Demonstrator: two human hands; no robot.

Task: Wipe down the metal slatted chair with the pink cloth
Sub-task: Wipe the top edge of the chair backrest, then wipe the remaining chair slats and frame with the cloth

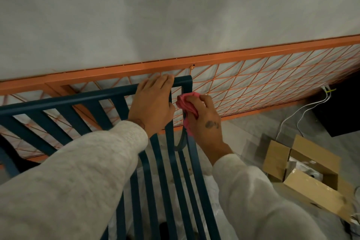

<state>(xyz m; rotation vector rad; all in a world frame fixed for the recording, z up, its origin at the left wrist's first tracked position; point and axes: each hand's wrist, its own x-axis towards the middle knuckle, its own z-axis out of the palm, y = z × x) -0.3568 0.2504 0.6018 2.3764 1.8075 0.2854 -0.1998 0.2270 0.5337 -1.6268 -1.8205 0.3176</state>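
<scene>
- A dark blue metal slatted chair [68, 100] fills the lower left and middle, seen from above and behind its backrest; its top rail climbs from the left edge towards the middle
- Behind the chair, an orange metal frame with a wire lattice [253, 54] stands along the foot of a pale grey wall [175, 6]
- The left hand [152, 101], in a light grey sleeve [78, 171], lies on the top rail near its right corner; its grip is closed on the rail, fingers bent over the far side, thumb down beside a slat
- Just right of it, a bunched pink cloth [187, 103] is pressed against the chair's right upright, just below the corner
- The right hand [204, 121] has its grip clenched round that cloth, fingers curled over the top of the bundle
- Further right, an open brown cardboard box [311, 187] sits on the grey floor [253, 128], with thin white cables [303, 107] and a black box-shaped object [342, 111] beyond it, near the frame's right end
</scene>
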